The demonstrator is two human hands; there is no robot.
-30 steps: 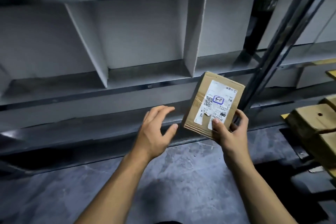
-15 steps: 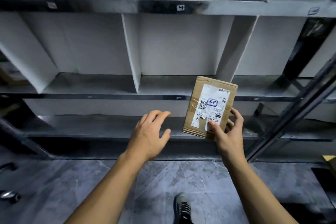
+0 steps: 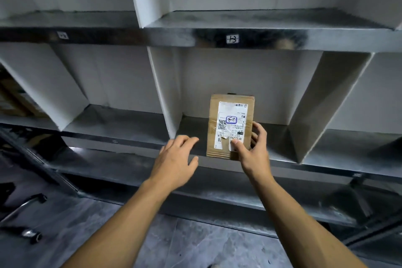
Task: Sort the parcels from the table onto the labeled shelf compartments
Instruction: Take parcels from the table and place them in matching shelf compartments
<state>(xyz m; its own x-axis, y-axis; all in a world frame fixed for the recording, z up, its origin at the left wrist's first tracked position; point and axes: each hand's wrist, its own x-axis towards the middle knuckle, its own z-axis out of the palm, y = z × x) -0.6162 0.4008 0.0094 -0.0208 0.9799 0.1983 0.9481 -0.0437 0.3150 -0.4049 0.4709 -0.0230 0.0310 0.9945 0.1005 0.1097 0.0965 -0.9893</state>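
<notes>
Head view: filling most of the frame, a grey metal shelf unit, boards running across and white dividers cutting each level into open compartments. Below it, a strip of grey marbled floor, with dark metal bars lying at the lower left. At centre, the middle compartment, walled by a divider on either side, under a small handwritten tag stuck to the front edge of the board above; writing too unclear to read with confidence. Farther left on the same edge, a second tag, blurred. At far left, part of a brown box in another compartment.

Inside the middle compartment, near the front lip and right of its centre, a brown cardboard parcel standing upright on a short end, white shipping label facing the camera, a blue-ringed mark on it. Impossible to tell whether resting on the board or held just above it.

Right hand gripping the parcel's lower right corner: thumb pressed on the label, fingers curled round the right edge. Left hand just left of the parcel and apart from it, palm down, fingers loosely spread, holding nothing.
</notes>
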